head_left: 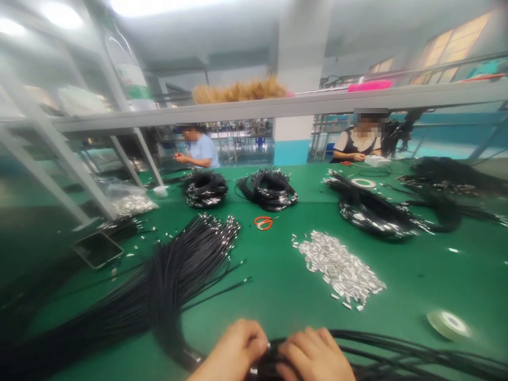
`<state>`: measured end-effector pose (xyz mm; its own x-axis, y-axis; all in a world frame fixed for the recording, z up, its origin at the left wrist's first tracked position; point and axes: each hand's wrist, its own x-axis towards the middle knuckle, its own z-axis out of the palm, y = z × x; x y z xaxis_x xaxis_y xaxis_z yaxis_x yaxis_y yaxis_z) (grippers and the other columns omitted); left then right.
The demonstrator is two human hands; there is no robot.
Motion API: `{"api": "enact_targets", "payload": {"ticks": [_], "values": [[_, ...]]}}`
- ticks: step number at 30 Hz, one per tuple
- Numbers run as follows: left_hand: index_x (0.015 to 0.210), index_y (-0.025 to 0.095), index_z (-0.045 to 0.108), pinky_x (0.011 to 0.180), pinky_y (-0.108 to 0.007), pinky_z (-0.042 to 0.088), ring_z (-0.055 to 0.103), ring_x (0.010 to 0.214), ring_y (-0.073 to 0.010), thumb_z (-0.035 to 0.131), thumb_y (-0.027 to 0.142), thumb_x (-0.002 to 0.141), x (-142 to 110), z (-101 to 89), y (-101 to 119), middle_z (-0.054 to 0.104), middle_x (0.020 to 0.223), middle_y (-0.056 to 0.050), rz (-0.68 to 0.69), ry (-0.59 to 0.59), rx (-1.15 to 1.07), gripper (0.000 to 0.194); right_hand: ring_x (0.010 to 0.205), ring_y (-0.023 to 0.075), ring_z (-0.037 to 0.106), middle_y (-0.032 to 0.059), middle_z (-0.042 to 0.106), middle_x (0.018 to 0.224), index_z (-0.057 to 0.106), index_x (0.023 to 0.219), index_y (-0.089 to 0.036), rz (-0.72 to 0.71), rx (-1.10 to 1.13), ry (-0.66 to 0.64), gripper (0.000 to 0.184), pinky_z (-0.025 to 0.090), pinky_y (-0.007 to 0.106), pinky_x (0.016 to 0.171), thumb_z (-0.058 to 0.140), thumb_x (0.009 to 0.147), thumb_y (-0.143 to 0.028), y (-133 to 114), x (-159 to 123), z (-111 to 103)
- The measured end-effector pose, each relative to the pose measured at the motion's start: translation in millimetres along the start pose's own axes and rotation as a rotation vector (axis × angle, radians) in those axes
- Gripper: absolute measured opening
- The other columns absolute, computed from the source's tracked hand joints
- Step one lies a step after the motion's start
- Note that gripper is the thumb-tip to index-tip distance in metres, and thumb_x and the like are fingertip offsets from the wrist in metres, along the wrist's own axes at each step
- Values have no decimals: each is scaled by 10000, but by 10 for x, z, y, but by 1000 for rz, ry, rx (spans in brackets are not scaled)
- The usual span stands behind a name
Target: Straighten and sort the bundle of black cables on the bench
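Low in the head view, my left hand (pixel 238 349) is closed, thumb against curled fingers. It grips a black cable with a small pale end at the fingertips. Right beside it, my right hand (pixel 317 355) is curled over a bundle of black cables (pixel 381 341) that runs off to the right. The part of the bundle under my palms is hidden. To the left lies a large sheaf of black cables (pixel 170 275) with silvery tips. A heap of small clear or silvery sleeves (pixel 339 267) lies ahead of my right hand.
Orange-handled scissors (pixel 263 223) lie mid-table. A tape roll (pixel 448 324) is at the right. Coiled cables (pixel 206 189) and another coil (pixel 273 189) sit farther back. A phone (pixel 98 250) lies at left. A shelf (pixel 246 111) spans above; two people (pixel 204 150) sit beyond.
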<state>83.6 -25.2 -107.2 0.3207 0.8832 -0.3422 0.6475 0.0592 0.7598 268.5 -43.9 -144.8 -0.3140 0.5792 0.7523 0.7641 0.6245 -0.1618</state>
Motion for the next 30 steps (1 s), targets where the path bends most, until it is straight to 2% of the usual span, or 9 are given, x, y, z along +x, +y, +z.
{"api": "enact_targets", "payload": {"ticks": [2,4,7,10,13,16,19,24,30], "values": [[739,157,621,865,-306,336,540,837,-181,470,246,804,-28,28,-27,615,771,-9,29,51,8,187,603,163,534,-45,642,570,623,658,-267,142,128,-102,318,274,295,592,452,914,-347,52,57,-39],[769,173,632,975,-329,268,560,858,-166,469,230,828,-58,44,-13,639,802,7,69,69,4,182,645,169,574,-50,690,637,678,711,-299,298,259,-393,145,300,277,592,587,809,-242,87,102,-53],[780,199,671,1003,-329,240,576,832,-150,493,235,850,-72,45,54,650,779,27,114,74,12,195,712,177,625,-36,732,716,734,735,-300,578,470,-753,116,365,248,627,653,713,-220,99,148,-30],[678,202,692,928,-307,289,566,791,-142,591,205,791,-46,12,86,624,723,34,125,109,47,152,728,202,640,4,737,711,763,728,-240,788,598,-773,119,407,249,640,695,630,-238,86,169,-5],[608,181,688,810,-279,330,556,800,-151,634,151,720,-38,-62,14,611,713,24,90,133,63,128,667,201,633,15,722,643,762,663,-217,864,619,-753,91,402,256,607,697,599,-218,77,158,-17],[586,168,705,750,-262,349,559,789,-160,666,183,697,-77,-150,-111,615,694,9,42,113,65,119,736,211,630,23,723,696,757,649,-233,851,539,-729,58,400,275,663,723,602,-231,77,143,-58],[627,156,714,706,-234,390,587,760,-153,643,242,733,-99,-212,-176,644,704,3,25,61,58,154,756,192,611,2,706,702,743,646,-246,691,471,-765,76,382,283,729,740,605,-183,83,180,-106],[843,193,698,782,-266,388,569,886,-178,543,215,806,9,-156,-70,661,872,-11,50,100,167,160,777,165,626,-6,694,784,711,744,-240,601,361,-779,166,375,254,673,576,804,-163,114,326,-128],[808,183,691,908,-347,362,550,882,-204,674,132,680,112,22,96,662,841,-29,60,2,308,139,861,235,622,14,700,848,679,738,-232,513,73,-943,185,345,294,666,668,650,-70,117,348,0]]}}
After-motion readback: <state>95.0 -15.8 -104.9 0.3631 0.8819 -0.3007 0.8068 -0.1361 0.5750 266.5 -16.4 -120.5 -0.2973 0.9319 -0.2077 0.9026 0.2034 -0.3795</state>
